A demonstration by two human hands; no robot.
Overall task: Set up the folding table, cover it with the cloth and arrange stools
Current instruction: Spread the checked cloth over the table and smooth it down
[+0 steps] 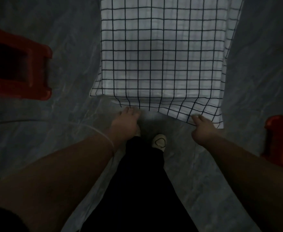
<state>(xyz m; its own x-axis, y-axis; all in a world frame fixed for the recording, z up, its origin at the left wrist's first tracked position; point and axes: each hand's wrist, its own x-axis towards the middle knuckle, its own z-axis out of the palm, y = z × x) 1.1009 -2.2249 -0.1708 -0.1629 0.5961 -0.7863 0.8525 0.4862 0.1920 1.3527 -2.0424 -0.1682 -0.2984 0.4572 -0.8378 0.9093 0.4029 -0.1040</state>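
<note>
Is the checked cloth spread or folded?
Spread: the cloth lies flat with an unbroken grid, its near edge draping over the front.

White black-gridded cloth (162, 56) lies spread flat, near edge hanging, between red left stool (20, 64) and red right stool (281, 141).

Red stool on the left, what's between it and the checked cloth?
Nothing but bare grey floor covering lies between the red stool and the checked cloth, as the head view shows.
</note>
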